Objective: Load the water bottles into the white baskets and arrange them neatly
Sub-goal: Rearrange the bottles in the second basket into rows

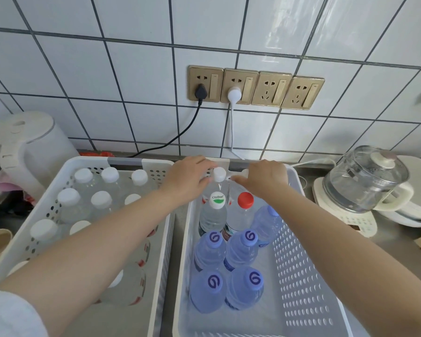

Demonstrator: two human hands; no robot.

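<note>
Head view: right basket (309,276) holds blue-capped bottles (209,249) upright.

Two baskets sit side by side on the counter, beneath both forearms. Left basket (153,166) under the left arm: bottles upright in rows. Right basket (311,276): bottles upright in paired rows nearer than the hands. Left hand (188,177) and right hand (265,178) at its far end, a bottle (218,175) between them. Kettle (27,152) left of left hand; glass kettle (365,181) right of right hand. Wall sockets (253,87) behind both.
</note>
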